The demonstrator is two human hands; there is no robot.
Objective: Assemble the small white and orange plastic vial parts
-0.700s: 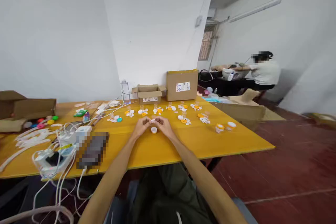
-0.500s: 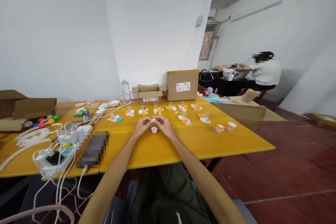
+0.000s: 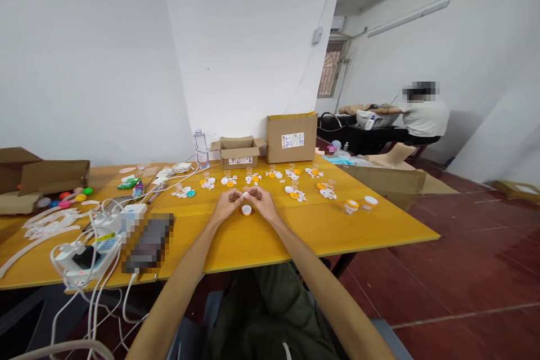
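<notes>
**Both hands pinched on a tiny white piece**

I see my left hand [image 3: 228, 204] and right hand [image 3: 262, 201] meet mid-tabletop, fingertips closed on a small white plastic piece [image 3: 245, 195], too small to identify. A small white round cap [image 3: 247, 210] lies just below them on the yellow wooden table [image 3: 295, 230]

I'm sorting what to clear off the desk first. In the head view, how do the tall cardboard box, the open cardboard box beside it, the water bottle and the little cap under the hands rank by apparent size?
1. Tall cardboard box
2. Open cardboard box
3. Water bottle
4. Little cap, smallest even though nearest the camera
</notes>
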